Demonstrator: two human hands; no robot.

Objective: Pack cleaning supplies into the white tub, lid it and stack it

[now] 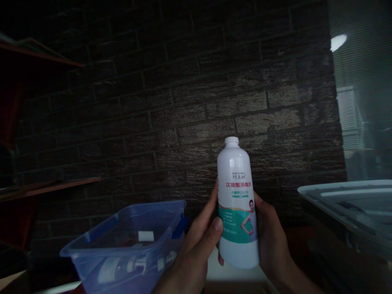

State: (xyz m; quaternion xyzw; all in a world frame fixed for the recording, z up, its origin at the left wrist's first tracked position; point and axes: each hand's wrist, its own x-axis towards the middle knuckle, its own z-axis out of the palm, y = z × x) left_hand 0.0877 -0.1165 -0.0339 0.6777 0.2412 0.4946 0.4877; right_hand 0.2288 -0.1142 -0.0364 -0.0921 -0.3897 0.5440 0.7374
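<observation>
I hold a white plastic bottle (236, 196) upright in front of me, with a white cap and a white-and-green label with red lettering. My left hand (196, 245) wraps its left side, thumb across the label's lower part. My right hand (272, 241) grips the bottle's right side from behind. Both hands are closed round the bottle.
A clear blue plastic bin (128, 245) with blue latches stands at lower left, with white items inside. A translucent lid or tub (352, 200) lies at right. A dark brick wall (183, 102) fills the background, with wooden shelves (49, 185) at left.
</observation>
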